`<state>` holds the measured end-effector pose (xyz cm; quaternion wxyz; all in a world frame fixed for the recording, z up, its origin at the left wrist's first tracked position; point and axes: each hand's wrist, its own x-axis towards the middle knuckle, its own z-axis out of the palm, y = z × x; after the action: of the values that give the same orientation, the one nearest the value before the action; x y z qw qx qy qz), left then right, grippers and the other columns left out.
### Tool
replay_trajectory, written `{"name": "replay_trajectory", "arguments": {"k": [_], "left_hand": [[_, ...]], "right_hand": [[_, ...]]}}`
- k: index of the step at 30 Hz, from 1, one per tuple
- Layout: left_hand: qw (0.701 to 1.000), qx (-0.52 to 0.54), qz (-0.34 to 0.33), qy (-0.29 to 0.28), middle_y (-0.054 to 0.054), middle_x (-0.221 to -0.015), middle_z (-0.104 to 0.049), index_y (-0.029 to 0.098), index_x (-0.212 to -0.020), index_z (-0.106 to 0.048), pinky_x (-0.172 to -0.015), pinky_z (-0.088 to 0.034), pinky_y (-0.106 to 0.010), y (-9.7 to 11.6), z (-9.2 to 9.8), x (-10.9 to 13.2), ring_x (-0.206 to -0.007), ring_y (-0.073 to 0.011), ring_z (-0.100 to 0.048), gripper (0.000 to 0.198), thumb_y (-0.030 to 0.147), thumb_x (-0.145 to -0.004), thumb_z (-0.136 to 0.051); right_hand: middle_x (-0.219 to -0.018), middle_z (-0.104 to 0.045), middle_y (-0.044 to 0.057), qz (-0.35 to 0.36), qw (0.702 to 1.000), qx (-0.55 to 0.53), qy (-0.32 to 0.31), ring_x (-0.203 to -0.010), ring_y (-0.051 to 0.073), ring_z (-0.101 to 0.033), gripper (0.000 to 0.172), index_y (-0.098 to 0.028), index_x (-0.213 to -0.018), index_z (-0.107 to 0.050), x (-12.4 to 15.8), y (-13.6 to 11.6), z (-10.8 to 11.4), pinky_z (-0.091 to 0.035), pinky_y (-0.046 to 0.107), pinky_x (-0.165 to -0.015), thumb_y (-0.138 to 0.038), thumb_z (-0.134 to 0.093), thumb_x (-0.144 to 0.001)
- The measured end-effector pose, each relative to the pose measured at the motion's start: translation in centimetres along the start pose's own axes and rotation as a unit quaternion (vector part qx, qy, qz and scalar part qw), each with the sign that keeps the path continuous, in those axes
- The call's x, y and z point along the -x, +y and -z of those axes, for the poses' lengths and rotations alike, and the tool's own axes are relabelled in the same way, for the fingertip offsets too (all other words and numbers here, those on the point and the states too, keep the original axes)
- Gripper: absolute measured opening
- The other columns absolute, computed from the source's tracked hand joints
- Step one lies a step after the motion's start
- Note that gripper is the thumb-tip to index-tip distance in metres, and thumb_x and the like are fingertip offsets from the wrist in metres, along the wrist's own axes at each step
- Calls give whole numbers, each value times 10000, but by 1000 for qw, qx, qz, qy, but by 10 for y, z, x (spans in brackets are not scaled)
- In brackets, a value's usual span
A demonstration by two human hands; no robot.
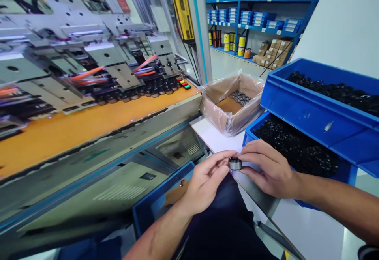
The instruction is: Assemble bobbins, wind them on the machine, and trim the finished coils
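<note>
One small black-topped metal ring (235, 164) sits between your hands: left hand (204, 181) pinches its left side, right hand (271, 169) pinches its right, near the lower blue bin (249, 136).

We see the machine (97, 53) blurred and cropped at left, the top bin (319, 124) cut off at right, and the part (235, 165) too small to tell in detail.

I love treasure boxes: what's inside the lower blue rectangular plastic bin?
Many small, shiny black pieces lie inside the lower blue rectangular plastic bin. The upper blue plastic bin and bare right hand cover parts, so what's there can't be seen.
</note>
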<state>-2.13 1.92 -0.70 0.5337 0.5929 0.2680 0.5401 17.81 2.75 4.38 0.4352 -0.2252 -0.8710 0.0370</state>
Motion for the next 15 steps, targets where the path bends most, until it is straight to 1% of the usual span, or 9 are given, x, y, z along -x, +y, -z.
{"name": "replay_trajectory", "arguments": {"k": [1,3,4,6,8,11,13,15], "left_hand": [[997,-63,-50,4,-102,-1115,-709,248,-1209,-696,-891,-533,-309,2,2,-1,-1037,-210,-661,334,318,-882,-679],[975,-170,-141,5,-81,-1093,-697,247,-1191,-699,-858,-536,-278,6,6,-3,-992,-186,-660,365,246,-828,-742],[961,-213,-176,2,-65,-1045,-699,240,-1168,-706,-827,-538,-260,8,7,-4,-943,-167,-662,362,199,-811,-754],[937,-273,-218,-3,-38,-960,-704,224,-1113,-715,-782,-538,-244,9,10,-5,-860,-139,-660,320,112,-814,-730],[925,-293,-240,-7,-31,-926,-707,210,-1087,-712,-779,-541,-263,8,11,-4,-837,-143,-658,285,94,-826,-709],[921,-304,-245,-3,-34,-925,-706,199,-1075,-700,-769,-541,-278,3,8,0,-833,-151,-657,247,114,-843,-695],[915,-326,-236,0,-42,-952,-699,197,-1081,-688,-753,-537,-269,-1,7,0,-847,-152,-660,241,118,-854,-680],[900,-369,-231,16,-50,-972,-680,197,-1072,-685,-750,-529,-270,-2,14,-6,-858,-155,-654,221,134,-861,-671]], "right_hand": [[-975,-657,136,2,1000,0,2,-943,198,-622,205,-88,-1090,-600,1,0,-1,-581,353,-823,-106,-626,-887],[-950,-658,130,6,1000,0,2,-907,188,-611,177,-77,-1065,-601,3,1,-6,-575,345,-809,-102,-614,-890],[-935,-658,122,8,1000,1,1,-889,182,-605,156,-78,-1053,-602,4,1,-8,-571,340,-802,-104,-600,-899],[-918,-659,112,12,1000,5,-1,-877,179,-597,121,-79,-1028,-606,7,1,-13,-564,337,-802,-109,-568,-917],[-907,-659,112,18,1000,6,2,-888,183,-595,104,-74,-1003,-610,9,1,-17,-559,333,-812,-111,-550,-926],[-888,-660,107,24,1000,1,8,-883,181,-595,91,-70,-976,-613,9,2,-19,-560,318,-809,-117,-550,-929],[-908,-664,106,17,1000,12,-6,-893,182,-603,109,-73,-997,-613,8,5,-17,-564,315,-817,-145,-558,-936],[-964,-671,116,5,998,53,-32,-932,197,-616,156,-80,-1048,-610,10,8,-11,-569,333,-839,-186,-571,-940]]}}
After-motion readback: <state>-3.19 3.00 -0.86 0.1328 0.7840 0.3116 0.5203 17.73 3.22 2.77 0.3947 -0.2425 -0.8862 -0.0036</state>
